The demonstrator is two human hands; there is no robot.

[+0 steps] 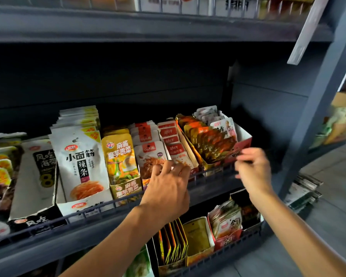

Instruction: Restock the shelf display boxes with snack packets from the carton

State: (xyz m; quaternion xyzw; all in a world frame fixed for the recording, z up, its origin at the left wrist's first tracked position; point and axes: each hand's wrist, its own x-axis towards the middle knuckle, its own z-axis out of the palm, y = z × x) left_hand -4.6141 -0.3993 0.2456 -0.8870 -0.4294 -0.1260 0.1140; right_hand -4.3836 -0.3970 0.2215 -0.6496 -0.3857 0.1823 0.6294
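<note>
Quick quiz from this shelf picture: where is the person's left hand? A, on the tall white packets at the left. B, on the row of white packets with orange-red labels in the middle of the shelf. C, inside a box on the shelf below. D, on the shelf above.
B: the left hand reaches over the shelf's front rail, fingers on the white packets with orange-red labels, right of the yellow packets.

Display boxes (240, 145) stand in a row behind the shelf rail (100, 208), each packed with upright snack packets (82, 164) leaning back, white, yellow and red.
</note>
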